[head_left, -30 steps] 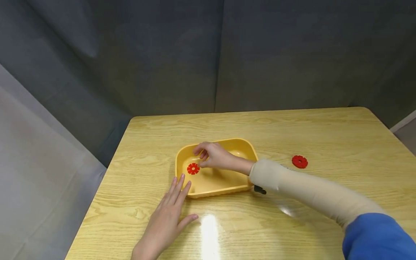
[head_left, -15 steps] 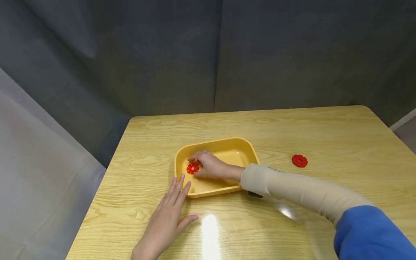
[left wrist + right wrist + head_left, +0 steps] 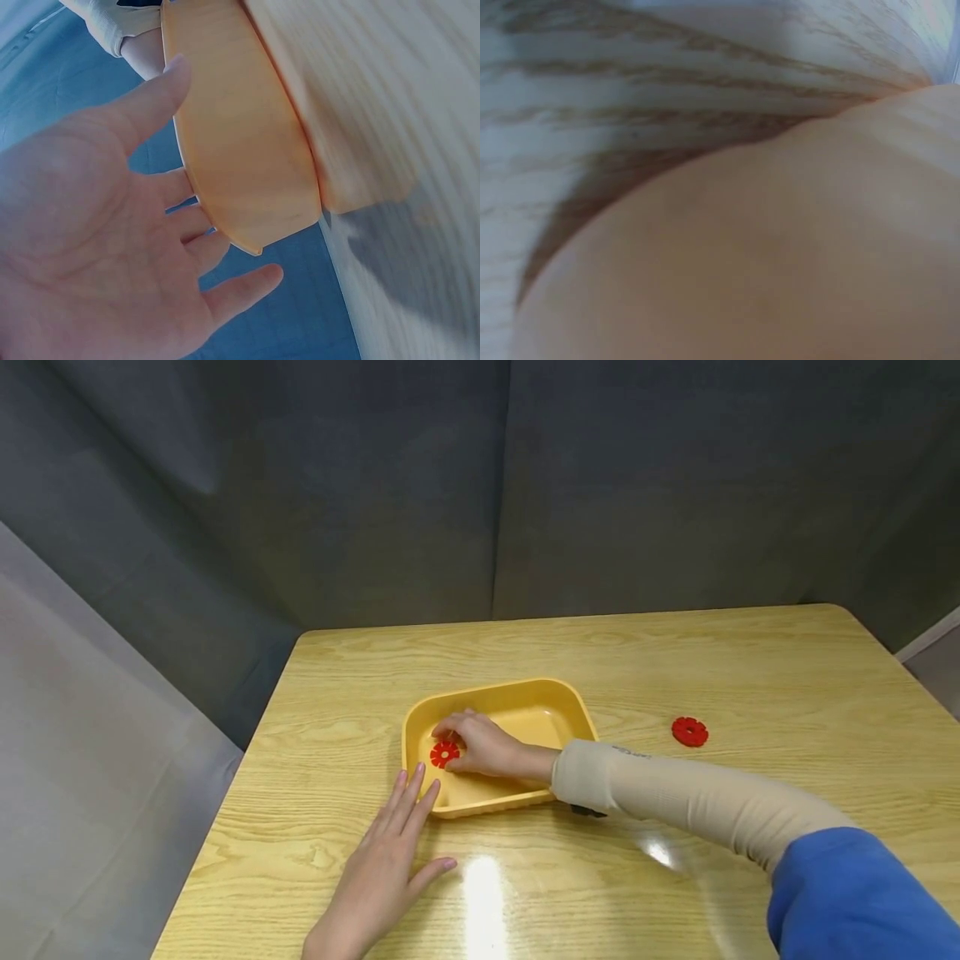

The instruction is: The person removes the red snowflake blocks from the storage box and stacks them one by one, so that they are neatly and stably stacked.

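Note:
A yellow plastic tray (image 3: 517, 800) rests on the table, its side wall (image 3: 247, 127) filling much of the left wrist view. In its left end lies a red notched plastic disc (image 3: 444, 754) with a hole in the middle. My right hand (image 3: 483, 748) reaches into the tray, fingers and thumb bent around the disc at its far and near edges. My left hand (image 3: 382, 868) lies at the tray's near left corner, fingers straight and spread, fingertips at the rim. The right wrist view shows mostly skin close up, hiding that hand's fingers.
Another red notched disc (image 3: 690, 732) lies on the wooden table (image 3: 315, 827), right of the tray. A dark curtain (image 3: 375, 510) hangs behind the far edge, and a pale cloth (image 3: 90, 760) hangs at the left. My right forearm crosses the tray's right side.
My right hand has moved down and left in the tray, and its fingers now enclose the red disc. The disc has shifted slightly toward me. The left hand stays in place.

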`<state>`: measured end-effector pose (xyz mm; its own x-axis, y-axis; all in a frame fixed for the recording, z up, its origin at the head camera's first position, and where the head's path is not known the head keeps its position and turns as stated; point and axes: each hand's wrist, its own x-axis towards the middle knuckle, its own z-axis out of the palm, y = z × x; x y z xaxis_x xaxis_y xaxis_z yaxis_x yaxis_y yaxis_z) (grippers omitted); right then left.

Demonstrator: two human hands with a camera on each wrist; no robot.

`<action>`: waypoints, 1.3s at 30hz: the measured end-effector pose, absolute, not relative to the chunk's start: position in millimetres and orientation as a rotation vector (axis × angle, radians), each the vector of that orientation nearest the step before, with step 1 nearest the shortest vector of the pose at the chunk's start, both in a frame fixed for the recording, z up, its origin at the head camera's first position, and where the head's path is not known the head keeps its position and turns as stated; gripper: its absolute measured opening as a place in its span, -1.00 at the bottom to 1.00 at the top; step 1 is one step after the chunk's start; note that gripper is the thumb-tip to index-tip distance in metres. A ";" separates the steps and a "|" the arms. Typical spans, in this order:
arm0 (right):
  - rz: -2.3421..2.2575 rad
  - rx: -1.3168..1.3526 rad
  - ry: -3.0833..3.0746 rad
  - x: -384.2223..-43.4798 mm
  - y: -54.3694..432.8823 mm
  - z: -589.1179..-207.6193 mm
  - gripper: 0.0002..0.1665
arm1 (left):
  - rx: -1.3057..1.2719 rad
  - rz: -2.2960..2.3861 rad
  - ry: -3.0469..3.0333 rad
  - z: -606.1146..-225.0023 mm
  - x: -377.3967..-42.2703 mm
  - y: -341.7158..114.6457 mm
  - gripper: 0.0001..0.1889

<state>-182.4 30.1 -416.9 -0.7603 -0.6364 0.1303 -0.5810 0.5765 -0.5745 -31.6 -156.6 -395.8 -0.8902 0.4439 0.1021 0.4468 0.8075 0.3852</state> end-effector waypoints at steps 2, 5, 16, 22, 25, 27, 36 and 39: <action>-0.934 -1.032 2.708 -181.8 30.3 -415.9 -0.51 | -0.737 -0.638 -2.977 -395.9 -31.7 -156.6 -0.09; -0.938 -1.012 2.704 -181.8 30.5 -415.2 -0.52 | -0.740 -0.637 -2.973 -395.8 -31.9 -156.5 -0.09; -0.921 -1.056 2.710 -182.0 29.4 -415.9 -0.48 | -0.730 -0.638 -2.980 -396.1 -31.6 -157.2 -0.08; -0.949 -1.067 2.719 -182.0 30.3 -415.7 -0.47 | -0.735 -0.639 -2.970 -395.8 -31.6 -157.1 -0.09; -0.973 -1.073 2.722 -182.5 31.5 -415.3 -0.47 | -0.742 -0.628 -2.963 -396.3 -32.1 -157.2 -0.10; -1.001 -1.075 2.712 -182.8 33.0 -414.8 -0.47 | -0.745 -0.623 -2.959 -396.9 -32.4 -157.3 -0.10; -1.101 -1.007 2.679 -180.6 50.7 -404.5 -0.46 | -0.730 -0.633 -2.969 -396.9 -32.1 -157.5 -0.10; -1.123 -0.990 2.677 -178.7 59.8 -399.6 -0.46 | -0.730 -0.638 -2.971 -396.6 -32.3 -157.7 -0.10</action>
<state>-178.7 59.8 -399.6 -0.7893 -0.5897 0.1710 -0.5351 0.5241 -0.6625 -32.3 -157.7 -396.6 -0.8907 0.4409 0.1106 0.4474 0.8075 0.3844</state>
